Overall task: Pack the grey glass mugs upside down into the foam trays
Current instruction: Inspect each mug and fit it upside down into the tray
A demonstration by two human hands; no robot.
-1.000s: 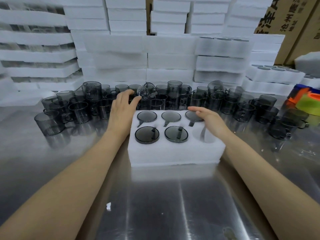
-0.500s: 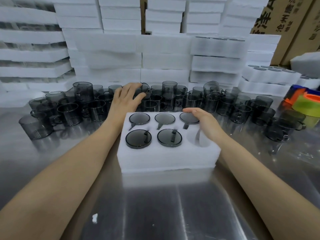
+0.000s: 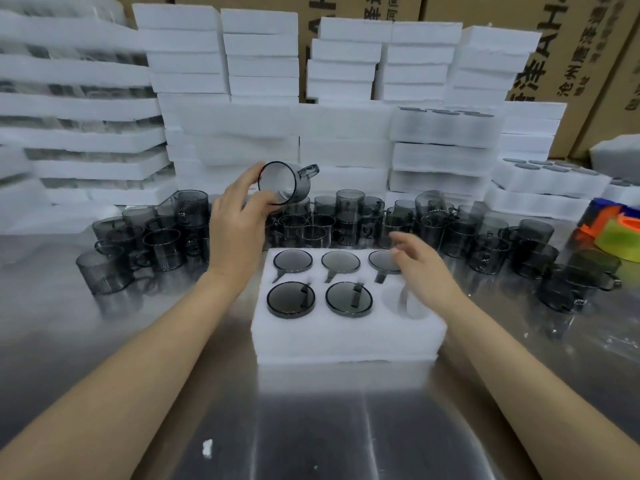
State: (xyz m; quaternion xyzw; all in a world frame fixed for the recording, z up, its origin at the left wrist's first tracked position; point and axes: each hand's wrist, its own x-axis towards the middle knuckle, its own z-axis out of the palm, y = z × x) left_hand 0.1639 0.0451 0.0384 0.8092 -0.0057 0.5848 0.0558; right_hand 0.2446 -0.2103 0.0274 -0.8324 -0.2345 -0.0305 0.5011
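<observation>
A white foam tray [image 3: 346,337] lies on the steel table in front of me. Several grey glass mugs sit upside down in its holes; the front right hole [image 3: 403,303] holds nothing. My left hand [image 3: 239,220] holds a grey glass mug [image 3: 285,181] on its side in the air, above the row of loose mugs [image 3: 346,220] behind the tray, its mouth facing me and its handle pointing right. My right hand [image 3: 426,268] hovers with spread fingers over the tray's right side, holding nothing.
Loose mugs stretch across the table from the far left [image 3: 104,271] to the right [image 3: 571,285]. Stacks of foam trays [image 3: 263,133] rise behind them, some packed. Cardboard boxes [image 3: 568,64] stand at the back. Colourful plastic things [image 3: 616,226] lie at the right edge.
My left hand has picked a mug out of the row and lifted it. My right hand has come off the tray's back right mug and now hovers open.
</observation>
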